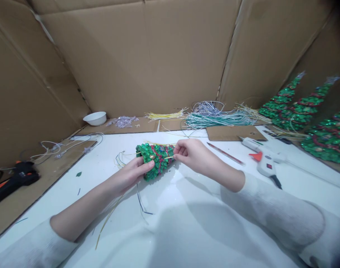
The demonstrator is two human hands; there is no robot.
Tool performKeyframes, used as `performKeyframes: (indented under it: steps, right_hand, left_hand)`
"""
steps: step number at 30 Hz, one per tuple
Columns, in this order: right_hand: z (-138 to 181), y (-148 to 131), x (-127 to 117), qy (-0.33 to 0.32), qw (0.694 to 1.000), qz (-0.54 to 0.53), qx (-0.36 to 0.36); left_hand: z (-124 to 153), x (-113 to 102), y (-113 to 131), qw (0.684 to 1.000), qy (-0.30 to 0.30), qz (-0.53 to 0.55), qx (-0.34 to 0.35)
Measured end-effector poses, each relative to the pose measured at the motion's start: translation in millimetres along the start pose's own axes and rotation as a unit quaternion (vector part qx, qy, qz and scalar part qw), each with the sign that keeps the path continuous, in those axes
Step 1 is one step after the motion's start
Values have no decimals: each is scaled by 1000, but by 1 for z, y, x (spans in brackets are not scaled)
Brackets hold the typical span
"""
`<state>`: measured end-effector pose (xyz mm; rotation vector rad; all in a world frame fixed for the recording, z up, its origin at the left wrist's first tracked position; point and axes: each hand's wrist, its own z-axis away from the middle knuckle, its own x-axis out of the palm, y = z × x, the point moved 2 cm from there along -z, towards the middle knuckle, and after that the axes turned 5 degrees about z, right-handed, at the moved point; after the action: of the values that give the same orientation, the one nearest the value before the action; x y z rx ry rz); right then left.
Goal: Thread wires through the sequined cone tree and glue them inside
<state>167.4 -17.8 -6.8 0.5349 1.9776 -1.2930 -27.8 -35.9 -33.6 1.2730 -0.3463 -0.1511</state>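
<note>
A small green sequined tree cone [156, 158] with red bands lies on its side above the white table [170, 230]. My left hand [135, 171] grips its wide base from below. My right hand [191, 153] is at the narrow tip, with the fingers pinched on a thin yellow strand that runs across the cone. More loose yellow and dark strands [122, 158] trail from the cone down past my left wrist.
A white glue gun [263, 160] with an orange trigger and a thin red stick [225, 153] lie to the right. Finished green trees [312, 119] stand far right. Bundles of teal, white and yellow strands [214, 117], a white bowl [95, 118] and a black glue gun [15, 180] lie along the cardboard walls.
</note>
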Motion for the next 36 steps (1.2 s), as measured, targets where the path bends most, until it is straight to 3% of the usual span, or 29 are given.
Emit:
performKeyframes:
  steps: [5,11,15,18,24,32,36]
  right_hand:
    - [7,-7,6,0,991,120,-58]
    - [9,-7,11,-6,992,115,-57]
    - [4,-3,-8,-71,989,133,6]
    - [3,-3,-15,-104,985,134,-11]
    - [6,-7,-1,-93,985,131,-60]
    - [3,-5,-26,-224,963,148,-9]
    - [0,-2,-19,-190,969,153,-34]
  left_hand:
    - [1,-2,-2,1000,-22,-16,-8]
    - [0,3,0,999,-33,1,20]
    - [-1,1,1,1000,-8,1,15]
    - [-3,-3,0,999,-28,-16,8]
    - [-3,-8,-2,991,-102,-84,9]
    - [2,-9,5,964,-110,-242,6]
    - [6,-9,13,950,-135,-278,28]
